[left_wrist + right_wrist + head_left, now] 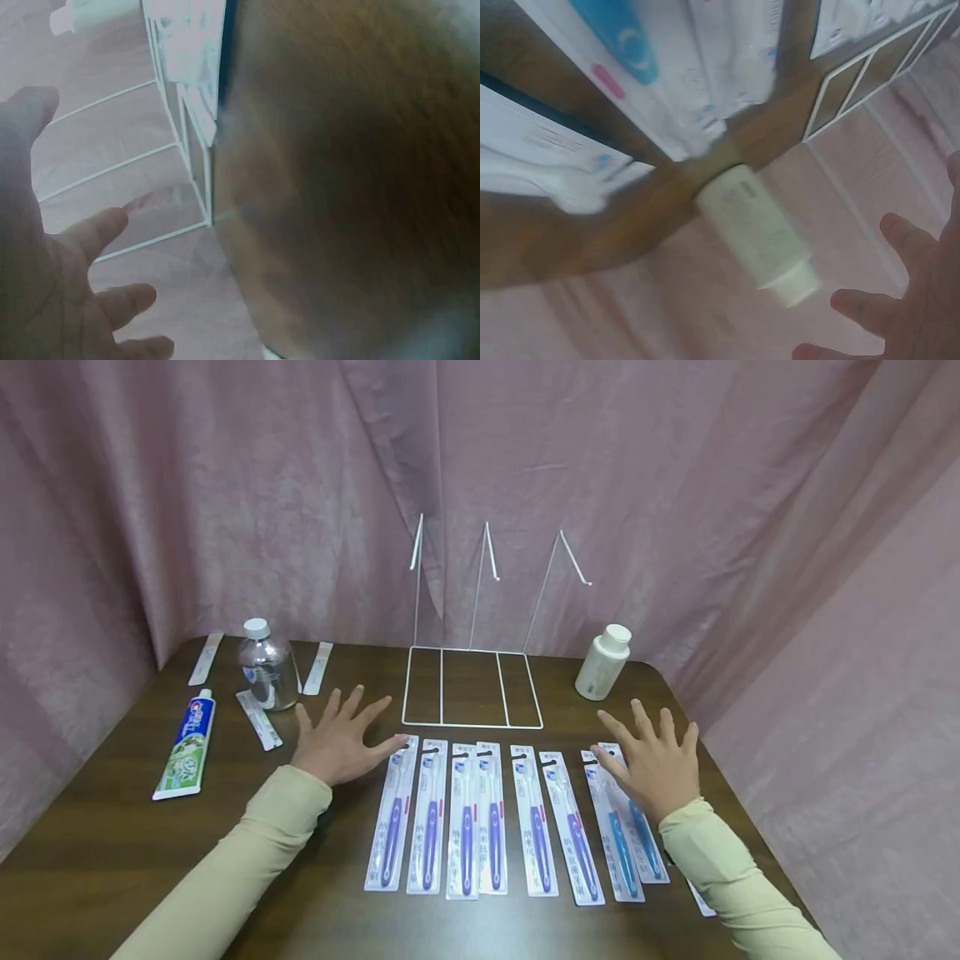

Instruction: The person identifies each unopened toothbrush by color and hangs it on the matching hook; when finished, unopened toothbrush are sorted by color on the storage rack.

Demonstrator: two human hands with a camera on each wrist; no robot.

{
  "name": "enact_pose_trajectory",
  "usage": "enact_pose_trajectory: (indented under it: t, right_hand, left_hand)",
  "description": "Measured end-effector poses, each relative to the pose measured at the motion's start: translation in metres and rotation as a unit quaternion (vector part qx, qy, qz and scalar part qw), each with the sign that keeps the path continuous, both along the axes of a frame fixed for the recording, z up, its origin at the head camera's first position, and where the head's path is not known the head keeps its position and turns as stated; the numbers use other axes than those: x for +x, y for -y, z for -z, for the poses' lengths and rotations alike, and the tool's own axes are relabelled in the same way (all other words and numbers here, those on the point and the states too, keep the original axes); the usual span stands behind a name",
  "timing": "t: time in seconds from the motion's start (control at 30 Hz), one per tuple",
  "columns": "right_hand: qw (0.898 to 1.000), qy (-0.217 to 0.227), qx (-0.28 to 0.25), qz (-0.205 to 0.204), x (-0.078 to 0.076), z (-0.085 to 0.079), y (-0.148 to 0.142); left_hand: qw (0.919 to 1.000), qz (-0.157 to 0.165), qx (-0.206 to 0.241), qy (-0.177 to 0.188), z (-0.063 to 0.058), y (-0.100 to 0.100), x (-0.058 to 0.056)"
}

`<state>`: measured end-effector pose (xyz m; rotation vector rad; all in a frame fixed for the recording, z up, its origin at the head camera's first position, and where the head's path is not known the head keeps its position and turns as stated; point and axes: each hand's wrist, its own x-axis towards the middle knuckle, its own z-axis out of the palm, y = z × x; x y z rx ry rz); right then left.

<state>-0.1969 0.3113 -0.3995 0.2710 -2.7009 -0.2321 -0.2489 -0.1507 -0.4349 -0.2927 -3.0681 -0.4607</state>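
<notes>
Both hands are held with fingers spread and nothing in them. My left hand [339, 745] is beside the leftmost packaged toothbrush [392, 814]; its thumb overlaps the pack's top in the head view, and I cannot tell if they touch. My right hand [658, 768] is over the right end of the row, near a blue-handled toothbrush pack [617, 835], and partly hides others there. Several purple-handled toothbrush packs lie side by side between the hands. Behind them stands a white wire rack [472, 725] with three upright hooks. In the left wrist view, the left hand [67, 277] shows spread fingers.
A white bottle [603, 664] stands at the back right. At the left are a clear bottle with a white cap [272, 668], a toothpaste tube [186, 747] and several narrow white packets [258, 720]. A pink curtain [300, 485] hangs behind the dark wooden table [322, 893].
</notes>
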Motion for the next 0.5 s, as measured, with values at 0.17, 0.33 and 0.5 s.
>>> enact_pose_trajectory:
  t: [0.17, 0.33, 0.5]
  right_hand:
    - [0.991, 0.093, -0.076, 0.057, -0.006, 0.006, -0.034]
    - [0.966, 0.190, -0.143, 0.100, -0.007, 0.009, -0.084]
    - [0.921, 0.301, -0.243, 0.040, -0.002, 0.018, -0.121]
  left_hand:
    - [0.9982, 0.038, 0.046, -0.008, 0.012, -0.003, -0.023]
    - [0.9849, 0.078, 0.154, -0.008, 0.029, 0.004, -0.049]
    - [0.9545, 0.064, 0.291, 0.019, 0.049, 0.012, -0.077]
